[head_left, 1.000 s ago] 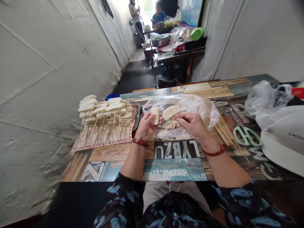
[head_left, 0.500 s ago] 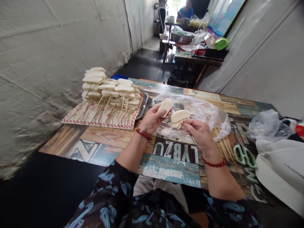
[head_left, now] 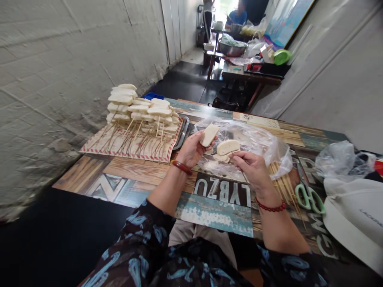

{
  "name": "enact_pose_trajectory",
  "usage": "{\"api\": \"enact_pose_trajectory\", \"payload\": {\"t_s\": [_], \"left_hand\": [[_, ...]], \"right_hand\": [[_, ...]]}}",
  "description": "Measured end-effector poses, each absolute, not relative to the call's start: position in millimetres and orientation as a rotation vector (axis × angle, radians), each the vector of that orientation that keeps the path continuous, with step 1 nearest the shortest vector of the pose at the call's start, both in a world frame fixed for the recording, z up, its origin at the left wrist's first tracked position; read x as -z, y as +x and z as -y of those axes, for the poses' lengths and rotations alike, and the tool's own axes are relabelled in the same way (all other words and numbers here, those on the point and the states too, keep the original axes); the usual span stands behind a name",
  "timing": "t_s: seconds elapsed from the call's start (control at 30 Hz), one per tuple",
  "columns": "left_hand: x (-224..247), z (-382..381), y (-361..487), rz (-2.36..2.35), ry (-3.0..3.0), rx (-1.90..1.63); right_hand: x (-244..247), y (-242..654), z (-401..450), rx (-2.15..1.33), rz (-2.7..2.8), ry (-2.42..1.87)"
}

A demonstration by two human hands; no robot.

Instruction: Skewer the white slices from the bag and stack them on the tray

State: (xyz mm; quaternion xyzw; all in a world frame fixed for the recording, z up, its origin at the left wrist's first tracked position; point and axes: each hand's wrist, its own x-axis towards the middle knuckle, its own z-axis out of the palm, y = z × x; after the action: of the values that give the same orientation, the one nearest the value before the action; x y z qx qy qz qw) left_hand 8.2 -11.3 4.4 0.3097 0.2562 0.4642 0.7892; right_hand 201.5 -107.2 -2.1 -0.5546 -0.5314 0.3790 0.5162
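Observation:
My left hand point(head_left: 193, 149) is closed round a pale, flat oblong slice point(head_left: 210, 134) that looks like bread. A thin wooden skewer point(head_left: 243, 174) is pinched in the fingers of my right hand point(head_left: 250, 164), its tip pointing toward the left hand and apart from the held slice. Between the hands, more pale slices point(head_left: 228, 148) lie on a clear plastic bag point(head_left: 254, 135). Several bare skewers point(head_left: 284, 185) lie on the table beside my right wrist, partly under the bag. Skewered slices point(head_left: 140, 108) are stacked on the left, their sticks pointing toward me.
Striped paper point(head_left: 125, 145) and a metal tray point(head_left: 182, 133) lie under the stack. At the right are green-handled scissors point(head_left: 309, 197), a white cap point(head_left: 356, 215) and a crumpled plastic bag point(head_left: 333, 159). Two people are at the far end, beyond a table with a metal bowl point(head_left: 233, 48).
My left hand has tilted the held slice slightly. The right hand keeps its pinch on the skewer with little movement. The whole view has shifted a little.

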Motion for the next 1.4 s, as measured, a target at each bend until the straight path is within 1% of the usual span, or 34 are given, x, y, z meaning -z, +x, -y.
{"api": "enact_pose_trajectory", "payload": {"t_s": [0.2, 0.6, 0.77, 1.03, 1.4], "left_hand": [[-3, 15, 10, -0.47, 0.743, -1.0], [1, 16, 9, -0.496, 0.785, -1.075], [-6, 13, 7, -0.486, 0.715, -1.02], [-6, 11, 2, -0.491, 0.761, -1.039], [-9, 13, 2, -0.584, 0.72, -1.008]], "right_hand": [[10, 206, 104, -0.883, 1.257, -1.307], [10, 209, 104, -0.91, 1.157, -1.306], [6, 202, 106, -0.937, 1.25, -1.319], [-4, 192, 111, -0.9, 1.473, -1.314], [-2, 183, 113, -0.832, 1.55, -1.324]]}}
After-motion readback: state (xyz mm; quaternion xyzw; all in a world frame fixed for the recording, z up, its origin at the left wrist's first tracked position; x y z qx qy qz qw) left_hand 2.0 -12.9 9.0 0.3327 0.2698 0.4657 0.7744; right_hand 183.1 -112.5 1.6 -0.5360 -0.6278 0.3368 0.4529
